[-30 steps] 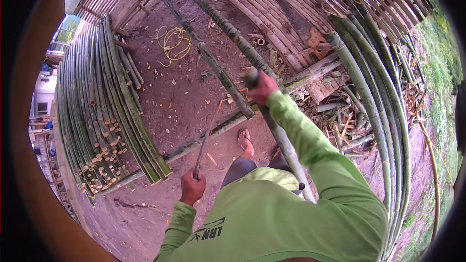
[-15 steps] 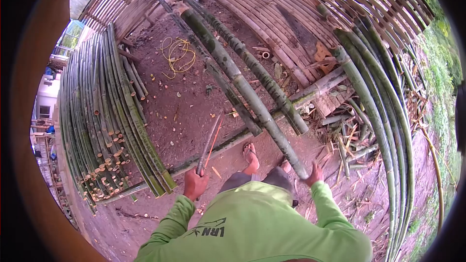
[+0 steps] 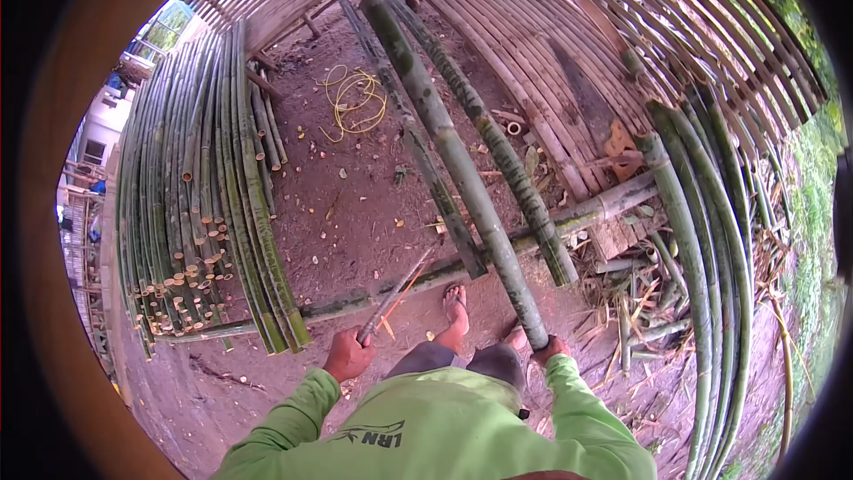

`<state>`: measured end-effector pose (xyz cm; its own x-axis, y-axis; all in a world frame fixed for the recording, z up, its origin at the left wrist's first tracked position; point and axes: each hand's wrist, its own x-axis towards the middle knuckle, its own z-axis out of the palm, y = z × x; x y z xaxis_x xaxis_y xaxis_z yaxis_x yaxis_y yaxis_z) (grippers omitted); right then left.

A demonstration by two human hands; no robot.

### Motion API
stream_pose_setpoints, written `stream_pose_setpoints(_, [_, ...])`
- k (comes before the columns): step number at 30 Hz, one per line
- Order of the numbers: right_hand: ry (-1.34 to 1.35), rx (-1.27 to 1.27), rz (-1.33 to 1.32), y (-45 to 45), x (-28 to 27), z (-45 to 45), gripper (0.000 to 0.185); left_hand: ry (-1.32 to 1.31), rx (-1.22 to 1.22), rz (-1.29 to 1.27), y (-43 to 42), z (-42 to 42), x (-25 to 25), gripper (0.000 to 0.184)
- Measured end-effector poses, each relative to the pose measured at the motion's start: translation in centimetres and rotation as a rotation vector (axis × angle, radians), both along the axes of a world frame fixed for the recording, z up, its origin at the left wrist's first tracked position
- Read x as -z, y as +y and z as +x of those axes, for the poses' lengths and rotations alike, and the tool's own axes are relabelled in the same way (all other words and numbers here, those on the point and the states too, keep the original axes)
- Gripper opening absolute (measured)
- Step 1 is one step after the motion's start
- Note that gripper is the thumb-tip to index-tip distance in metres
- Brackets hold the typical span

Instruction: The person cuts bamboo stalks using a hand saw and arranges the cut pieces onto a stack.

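Note:
My left hand [image 3: 349, 355] is closed around the dark grip of a long, narrow tool [image 3: 391, 299]. A grey bar and a thin orange strip run forward from the grip; its exact kind is unclear. My right hand [image 3: 552, 351] wraps the near end of a thick green bamboo pole [image 3: 458, 164], which slopes away from me across a bamboo crossbar [image 3: 613, 203] lying low. Beside that pole lie a mottled bamboo pole [image 3: 502, 156] on the right and a split-looking bamboo length [image 3: 435, 182] on the left.
Many cut bamboo poles [image 3: 191, 169] are stacked on the left. Several long poles [image 3: 702, 240] lean on the right above offcuts [image 3: 640, 302]. A yellow cord [image 3: 355, 102] lies coiled on the dirt. Behind stands a slatted bamboo platform [image 3: 506, 44].
My right hand has closed more fully over the bamboo pole's end, which now sits lower and slightly left. My left hand and the tool have shifted down a little. The camera view has turned slightly.

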<state>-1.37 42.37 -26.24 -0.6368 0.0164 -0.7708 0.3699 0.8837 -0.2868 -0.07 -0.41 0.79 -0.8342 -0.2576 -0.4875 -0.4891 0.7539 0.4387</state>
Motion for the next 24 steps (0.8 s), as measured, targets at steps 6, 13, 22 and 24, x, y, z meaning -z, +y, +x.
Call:
stream_pose_setpoints(6, [0.357, 0.144, -0.575, -11.2, -17.7, -15.5, 0.058, 0.11, -0.108, 0.077, -1.8, 1.7, 0.0, 0.019])
stream_pose_setpoints(13, [0.497, 0.024, -0.403, -18.4, -16.3, -23.3, 0.069, 0.234, -0.364, 0.146, -4.5, 5.3, 0.6, 0.017])
stream_pose_setpoints(22, [1.014, -0.13, -0.115, -35.6, -26.5, -44.8, 0.088, 0.223, -0.46, 0.201, -5.8, 8.7, 1.3, 0.019])
stream_pose_setpoints(24, [1.015, -0.178, -0.024, -34.6, -26.4, -43.9, 0.09, 0.205, -0.449, 0.214, -6.1, 8.4, 0.7, 0.017])
